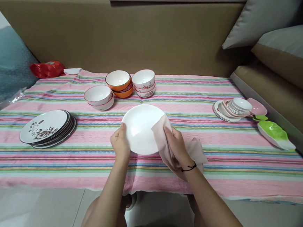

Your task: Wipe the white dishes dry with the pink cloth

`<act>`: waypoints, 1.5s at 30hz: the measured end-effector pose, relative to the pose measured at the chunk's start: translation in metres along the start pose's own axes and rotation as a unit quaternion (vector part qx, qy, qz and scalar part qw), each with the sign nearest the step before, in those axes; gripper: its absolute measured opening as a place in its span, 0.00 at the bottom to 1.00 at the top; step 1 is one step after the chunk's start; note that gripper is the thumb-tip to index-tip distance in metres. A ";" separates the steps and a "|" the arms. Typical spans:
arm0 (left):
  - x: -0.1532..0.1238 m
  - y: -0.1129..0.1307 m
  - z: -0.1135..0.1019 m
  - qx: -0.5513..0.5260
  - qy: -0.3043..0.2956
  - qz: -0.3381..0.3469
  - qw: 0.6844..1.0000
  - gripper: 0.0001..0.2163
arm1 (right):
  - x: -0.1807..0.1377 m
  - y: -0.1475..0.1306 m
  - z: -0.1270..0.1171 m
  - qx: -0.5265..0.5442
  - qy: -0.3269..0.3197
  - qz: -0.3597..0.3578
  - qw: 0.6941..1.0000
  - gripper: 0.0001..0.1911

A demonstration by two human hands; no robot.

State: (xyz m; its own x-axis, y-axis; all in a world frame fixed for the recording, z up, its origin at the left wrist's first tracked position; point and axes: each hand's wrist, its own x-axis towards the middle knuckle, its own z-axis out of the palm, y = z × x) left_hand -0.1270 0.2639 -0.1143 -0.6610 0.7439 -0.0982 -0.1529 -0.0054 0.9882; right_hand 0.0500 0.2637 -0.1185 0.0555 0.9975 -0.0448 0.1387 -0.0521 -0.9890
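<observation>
A plain white plate [141,126] is held up between my two hands, tilted toward me above the striped cloth. My left hand [121,142] grips its left rim, thumb on the upper face. At the right rim, my right hand [175,145] is closed on a pale pink cloth [162,142], which is folded over the plate's edge. The rest of that cloth hangs below the wrist and spreads to the right. The fingers under the plate are hidden.
On the striped tablecloth [92,168] stand flowered plates [45,128] at left, stacked bowls [118,81] at the back, and small dishes [233,109] with a green leaf-shaped dish [274,133] at right. A red bundle [47,69] lies back left. A sofa backrest [146,39] rises behind.
</observation>
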 end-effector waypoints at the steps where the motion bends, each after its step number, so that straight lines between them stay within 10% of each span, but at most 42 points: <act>1: -0.001 -0.001 0.003 -0.022 0.028 -0.013 0.999 0.21 | -0.004 0.003 0.007 0.004 0.000 0.007 1.000 0.23; 8: -0.003 -0.006 0.013 -0.019 0.081 -0.030 0.996 0.20 | -0.026 0.012 0.040 0.026 -0.010 0.001 1.000 0.26; 30: -0.002 0.004 0.006 0.110 -0.243 0.000 0.964 0.22 | 0.013 0.005 -0.045 -0.024 0.082 -0.003 0.996 0.26; 45: -0.004 0.017 -0.005 0.166 -0.492 -0.165 0.838 0.22 | 0.006 -0.006 -0.045 -0.087 -0.154 0.015 0.984 0.25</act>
State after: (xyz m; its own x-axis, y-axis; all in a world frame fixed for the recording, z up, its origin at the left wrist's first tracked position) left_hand -0.1309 0.2578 -0.0978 0.3289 0.8602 -0.3897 0.1138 0.3735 0.9206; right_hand 0.0942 0.2682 -0.1064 -0.2356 0.9616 -0.1409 0.3102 -0.0630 -0.9486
